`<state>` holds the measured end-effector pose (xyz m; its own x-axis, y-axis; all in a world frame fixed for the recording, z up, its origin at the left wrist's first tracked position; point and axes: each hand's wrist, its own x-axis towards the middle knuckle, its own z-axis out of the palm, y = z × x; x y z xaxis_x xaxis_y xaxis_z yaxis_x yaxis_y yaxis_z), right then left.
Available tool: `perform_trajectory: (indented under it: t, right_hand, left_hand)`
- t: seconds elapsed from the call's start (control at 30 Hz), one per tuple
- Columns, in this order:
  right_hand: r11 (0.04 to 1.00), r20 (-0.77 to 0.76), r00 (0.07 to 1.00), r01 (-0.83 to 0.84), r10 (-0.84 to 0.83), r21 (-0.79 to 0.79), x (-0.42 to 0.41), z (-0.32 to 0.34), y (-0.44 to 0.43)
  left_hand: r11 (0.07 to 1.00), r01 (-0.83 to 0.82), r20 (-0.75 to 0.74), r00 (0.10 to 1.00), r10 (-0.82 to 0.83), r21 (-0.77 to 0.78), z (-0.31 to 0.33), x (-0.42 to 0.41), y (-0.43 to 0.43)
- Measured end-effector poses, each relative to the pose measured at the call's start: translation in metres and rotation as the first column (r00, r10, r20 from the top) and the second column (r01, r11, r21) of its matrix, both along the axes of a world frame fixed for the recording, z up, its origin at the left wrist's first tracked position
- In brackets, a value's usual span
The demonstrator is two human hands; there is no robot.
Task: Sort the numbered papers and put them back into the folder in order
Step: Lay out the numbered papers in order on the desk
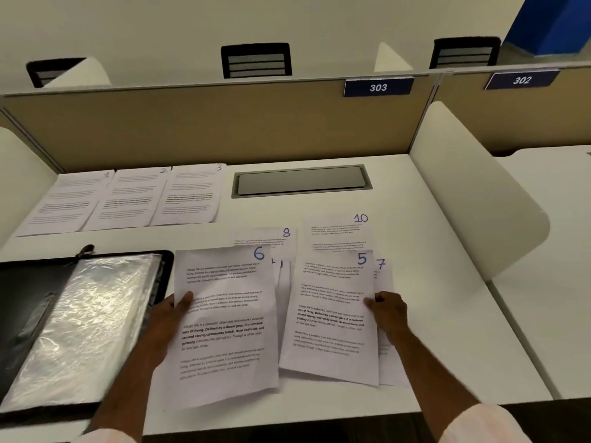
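Two sheets are in hand. The left hand (169,314) pinches sheet 6 (224,330) at its left edge, thumb on top, just right of the folder (25,298). The right hand (388,311) pinches sheet 5 (332,314) at its right edge, further right of the folder.

Sorted so far: sheets 1 (60,203), 2 (128,199) and 3 (192,195) lie in a row beyond the folder, edges overlapping a little. The folder lies open and no paper shows in its sleeves.

Step in hand, as I judge it: extend the row. 4 comes next, and neither held sheet is 4. Two half-covered sheets (283,282) sit between 6 and 5, their digits mostly hidden; one may be 4, but I cannot tell. Best to set 5 and 6 down apart, uncover that pair and read every corner number before placing anything. Lift each sheet clear rather than sliding it, or the loose ones will drag along.

Loose sheets to the right of the folder: 8 (265,239) behind 6, 10 (339,233) behind 5, and 7 (383,276) tucked under 5.

In the way: a hatch (302,180) is set into the desk (431,282) right of sheet 3, where the row would run. The partition (192,123) closes off the space beyond.
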<state>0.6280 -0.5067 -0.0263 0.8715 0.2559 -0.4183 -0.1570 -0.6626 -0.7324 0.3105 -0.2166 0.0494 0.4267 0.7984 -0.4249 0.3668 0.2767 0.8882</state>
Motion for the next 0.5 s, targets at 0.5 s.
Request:
perform_trajectory:
  t: [0.5]
  right_hand:
    - [0.910, -0.305, 0.928, -0.078, 0.215, 0.407, -0.026, 0.056, 0.024]
  left_hand:
    - [0.988, 0.149, 0.016, 0.989, -0.149, -0.042, -0.001, 0.077, -0.036]
